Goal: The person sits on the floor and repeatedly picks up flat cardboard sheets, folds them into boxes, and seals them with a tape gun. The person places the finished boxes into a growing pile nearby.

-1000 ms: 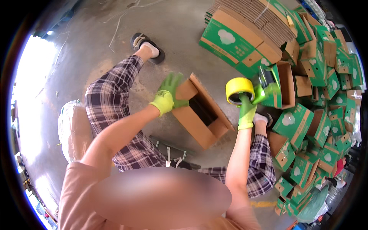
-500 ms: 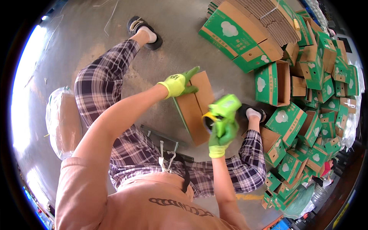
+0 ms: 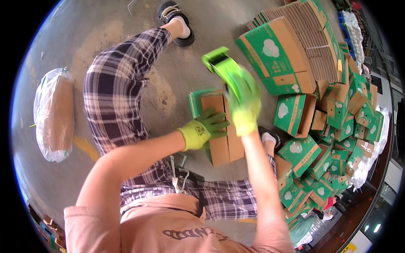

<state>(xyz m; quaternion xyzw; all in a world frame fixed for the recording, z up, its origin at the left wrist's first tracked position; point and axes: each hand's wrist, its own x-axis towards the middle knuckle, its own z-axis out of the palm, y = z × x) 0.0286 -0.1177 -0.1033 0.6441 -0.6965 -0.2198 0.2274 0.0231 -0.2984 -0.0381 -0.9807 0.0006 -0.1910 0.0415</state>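
Observation:
A brown and green cardboard carton (image 3: 220, 148) stands between my legs, its brown flaps folded together and a seam running along the middle. My left hand (image 3: 204, 130), in a yellow-green glove, lies on these flaps with its fingers spread. Above the carton's far end my right hand (image 3: 244, 96), gloved alike and blurred by motion, is closed round a bright green tape dispenser (image 3: 222, 64). The dispenser's head points away from me, apart from the carton. Its tape roll is mostly hidden by the hand.
Flattened cartons (image 3: 291, 46) stand bundled at the far right. Below them lies a large heap of green and brown cartons (image 3: 299, 156). On the left floor is a clear plastic bag (image 3: 55, 114) with brown contents. My sandalled foot (image 3: 177, 23) is at the top.
The tape dispenser has swung up and away in my right hand, turning from beside the carton's near end. My left hand has shifted from the carton's edge onto its flaps.

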